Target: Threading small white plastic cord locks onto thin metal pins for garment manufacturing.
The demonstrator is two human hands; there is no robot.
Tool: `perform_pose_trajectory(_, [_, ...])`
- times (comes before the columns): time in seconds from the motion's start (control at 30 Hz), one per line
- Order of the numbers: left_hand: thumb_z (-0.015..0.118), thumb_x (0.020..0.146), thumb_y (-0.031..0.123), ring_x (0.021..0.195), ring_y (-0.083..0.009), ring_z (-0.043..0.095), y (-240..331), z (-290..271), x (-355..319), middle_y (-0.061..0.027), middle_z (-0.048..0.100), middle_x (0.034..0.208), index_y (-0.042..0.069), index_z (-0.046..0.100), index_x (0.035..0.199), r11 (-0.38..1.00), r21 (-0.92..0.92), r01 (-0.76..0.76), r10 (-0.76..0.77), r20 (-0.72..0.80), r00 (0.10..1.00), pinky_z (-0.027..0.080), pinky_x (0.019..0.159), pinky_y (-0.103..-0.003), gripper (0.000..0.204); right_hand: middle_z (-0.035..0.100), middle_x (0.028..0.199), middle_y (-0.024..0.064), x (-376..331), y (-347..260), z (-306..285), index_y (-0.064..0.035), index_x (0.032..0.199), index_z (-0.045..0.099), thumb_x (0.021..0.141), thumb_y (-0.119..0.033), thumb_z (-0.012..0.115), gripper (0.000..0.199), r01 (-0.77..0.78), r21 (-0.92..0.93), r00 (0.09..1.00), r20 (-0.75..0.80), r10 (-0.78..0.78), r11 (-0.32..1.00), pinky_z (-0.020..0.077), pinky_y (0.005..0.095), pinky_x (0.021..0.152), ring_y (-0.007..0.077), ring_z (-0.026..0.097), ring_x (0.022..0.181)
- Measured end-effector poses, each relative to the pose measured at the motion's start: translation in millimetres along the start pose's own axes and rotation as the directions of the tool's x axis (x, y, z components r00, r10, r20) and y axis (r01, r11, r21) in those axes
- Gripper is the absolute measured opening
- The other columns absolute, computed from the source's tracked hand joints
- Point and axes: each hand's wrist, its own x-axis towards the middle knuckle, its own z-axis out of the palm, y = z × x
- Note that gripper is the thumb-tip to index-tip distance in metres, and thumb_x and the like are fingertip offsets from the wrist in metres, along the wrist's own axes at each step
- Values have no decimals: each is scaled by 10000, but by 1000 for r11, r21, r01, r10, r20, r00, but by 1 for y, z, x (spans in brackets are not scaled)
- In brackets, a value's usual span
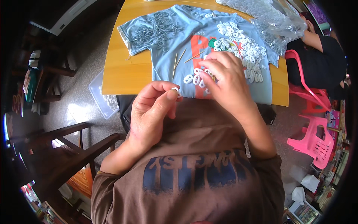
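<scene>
Pinched between the thumb and fingers of my left hand [151, 110] is a small white oval plastic piece [176, 90], partly covered by the fingertips. My right hand [228, 80] hovers over the shirt, thumb and forefinger apart, with no piece visible between them. Below its fingertips lie several white oval two-holed pieces [196, 79]. A larger heap of the same pieces [250, 50] spreads beyond and to the right of that hand. Three thin wooden sticks [175, 64] rest on the light blue T-shirt [162, 69], left of the right hand.
On the shirt's left sleeve sits a pile of small grey metal-looking pieces [156, 30]. A clear plastic bag [278, 24] lies at the far right of the yellow table [123, 76]. Another person's arm [312, 40] is beside it. Pink plastic chairs [313, 140] stand right; a wooden chair [80, 155] left.
</scene>
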Motion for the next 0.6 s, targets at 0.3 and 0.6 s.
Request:
perform_pose_trajectory(0.3, [562,870,100,580,-49,465,0,0,0,-46,599,816,4,573,957,1000,-7,-1,1,8,1000,380,557,-170,130,536,892,55,1,1,5,-77,777,582,696,-79,644,102,41,-99,997,70,-34,994,351,372,836,230,496,939])
perform_pose_trajectory(0.6, [565,868,97,579,-46,465,0,-1,1,-45,600,818,7,575,951,1000,-7,13,-12,10,1000,379,561,-167,123,532,876,60,2,-1,8,-73,774,537,709,-75,630,114,50,-77,995,88,-43,996,367,373,824,241,497,912])
